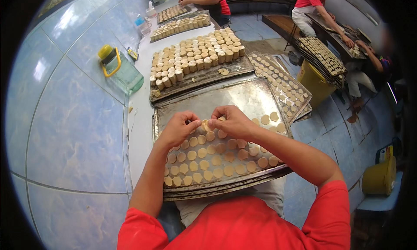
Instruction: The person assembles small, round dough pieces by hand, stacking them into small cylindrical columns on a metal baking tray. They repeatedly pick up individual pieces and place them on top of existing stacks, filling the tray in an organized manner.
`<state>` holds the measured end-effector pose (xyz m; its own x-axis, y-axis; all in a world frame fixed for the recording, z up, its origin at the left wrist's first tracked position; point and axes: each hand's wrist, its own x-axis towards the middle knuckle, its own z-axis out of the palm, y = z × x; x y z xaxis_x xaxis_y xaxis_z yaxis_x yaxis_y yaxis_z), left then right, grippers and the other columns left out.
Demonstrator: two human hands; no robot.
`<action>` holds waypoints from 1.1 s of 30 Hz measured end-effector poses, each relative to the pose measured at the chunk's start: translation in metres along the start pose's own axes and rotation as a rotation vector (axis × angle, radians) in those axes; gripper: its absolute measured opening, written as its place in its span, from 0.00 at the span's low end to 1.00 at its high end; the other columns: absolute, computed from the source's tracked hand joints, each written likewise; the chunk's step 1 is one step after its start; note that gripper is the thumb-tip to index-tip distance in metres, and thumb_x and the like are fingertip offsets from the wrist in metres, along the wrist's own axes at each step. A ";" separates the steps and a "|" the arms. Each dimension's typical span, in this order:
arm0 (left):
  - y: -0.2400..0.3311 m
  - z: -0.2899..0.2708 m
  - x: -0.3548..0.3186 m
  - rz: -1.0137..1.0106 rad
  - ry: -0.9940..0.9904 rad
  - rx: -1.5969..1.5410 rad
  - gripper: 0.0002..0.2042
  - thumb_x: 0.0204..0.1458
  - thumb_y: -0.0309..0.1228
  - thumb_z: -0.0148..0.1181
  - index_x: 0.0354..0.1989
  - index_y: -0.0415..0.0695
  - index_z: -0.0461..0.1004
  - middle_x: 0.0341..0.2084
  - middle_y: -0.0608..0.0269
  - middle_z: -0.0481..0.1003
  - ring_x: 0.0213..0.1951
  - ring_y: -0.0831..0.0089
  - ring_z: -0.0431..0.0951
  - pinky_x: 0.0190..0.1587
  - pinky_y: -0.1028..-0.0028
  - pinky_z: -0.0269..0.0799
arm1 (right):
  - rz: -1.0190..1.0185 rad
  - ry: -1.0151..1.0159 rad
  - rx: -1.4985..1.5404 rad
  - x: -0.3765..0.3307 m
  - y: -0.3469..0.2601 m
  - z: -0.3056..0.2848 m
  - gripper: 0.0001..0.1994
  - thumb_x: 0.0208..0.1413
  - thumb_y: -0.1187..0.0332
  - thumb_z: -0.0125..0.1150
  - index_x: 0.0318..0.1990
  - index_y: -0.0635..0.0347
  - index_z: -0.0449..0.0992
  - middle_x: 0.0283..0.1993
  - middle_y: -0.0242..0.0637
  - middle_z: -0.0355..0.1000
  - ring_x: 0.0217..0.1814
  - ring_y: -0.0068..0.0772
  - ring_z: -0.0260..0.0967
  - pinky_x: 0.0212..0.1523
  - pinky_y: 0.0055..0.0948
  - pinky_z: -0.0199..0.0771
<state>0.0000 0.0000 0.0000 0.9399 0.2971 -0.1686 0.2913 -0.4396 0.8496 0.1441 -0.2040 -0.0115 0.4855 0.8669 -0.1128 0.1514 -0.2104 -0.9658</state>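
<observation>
A metal baking tray (173,115) lies before me on top of other trays, with rows of thin round dough discs (204,165) over its nearer part. Both my hands meet above the middle of it. My left hand (179,127) pinches the left side of a small pale dough disc (206,125). From the other side, my right hand (232,121) has its fingers closed on the dough too, partly hiding it. Just beyond stands a second tray (213,79) packed with short upright dough stacks (197,54).
To the left, a large clear jug (124,74) with a yellow lid stands against the tiled wall. More disc-covered trays (282,82) are stacked at the right. Farther back, two people in red shirts (217,0) work, and a yellow bucket (380,176) sits at the right.
</observation>
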 end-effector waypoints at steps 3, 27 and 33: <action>0.002 0.006 0.003 -0.003 0.169 0.264 0.09 0.60 0.33 0.72 0.39 0.39 0.83 0.34 0.57 0.81 0.35 0.66 0.80 0.43 0.66 0.76 | -0.023 0.014 -0.105 0.007 0.002 -0.011 0.12 0.62 0.60 0.71 0.39 0.61 0.82 0.35 0.35 0.81 0.33 0.23 0.74 0.34 0.30 0.74; 0.028 0.028 -0.003 0.245 0.188 0.425 0.11 0.59 0.35 0.69 0.45 0.41 0.82 0.47 0.52 0.76 0.49 0.52 0.80 0.54 0.58 0.76 | -0.009 0.060 0.117 0.000 0.019 -0.054 0.23 0.58 0.64 0.76 0.58 0.63 0.79 0.46 0.40 0.80 0.41 0.27 0.80 0.42 0.26 0.80; 0.049 0.045 0.014 0.221 0.037 0.071 0.15 0.62 0.39 0.69 0.41 0.37 0.81 0.38 0.59 0.75 0.37 0.70 0.76 0.43 0.68 0.73 | -0.022 0.078 0.392 -0.017 0.020 -0.042 0.24 0.61 0.60 0.75 0.58 0.67 0.77 0.42 0.40 0.81 0.36 0.25 0.79 0.37 0.24 0.77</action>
<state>0.0358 -0.0559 0.0168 0.9753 0.2175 0.0374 0.0922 -0.5553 0.8265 0.1754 -0.2417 -0.0192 0.5519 0.8293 -0.0872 -0.1700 0.0095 -0.9854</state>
